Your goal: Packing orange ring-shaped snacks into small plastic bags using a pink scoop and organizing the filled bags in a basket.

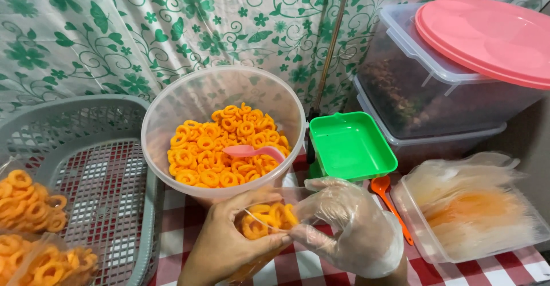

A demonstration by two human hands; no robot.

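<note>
two stacked clear storage boxes (424, 91) are sitting at the far right, the upper one carrying a pink lid (487, 36), both against a green-flowered curtain (86, 34). left of them, in the middle, a big translucent tub (223, 91) is holding orange ring snacks (212, 154) with a pink scoop (252, 150) lying on top. a grey lattice basket (103, 171) is taking up the left side, and filled snack bags (28, 211) are resting at its near left corner. at the near right a clear tray of empty plastic bags (475, 206) is standing on the red-checked worktop (515, 263). a green square container (352, 144) is sitting just right of the tub, and an orange spoon (389, 203) is lying between it and the tray.

nearest of all, both hands are working one small clear bag (269, 214) part-filled with rings, just in front of the tub. the bare left hand (226, 243) is clamping the bag's side between thumb and fingers; the right hand (355, 228), in a thin clear glove, is pinching the bag's mouth closed-fingered from the right.

judging by this, the filling looks done for this bag and the mouth is being gathered. the next move is likely calling for a firm hold on the neck, keeping the bag upright so no rings are spilling.
</note>
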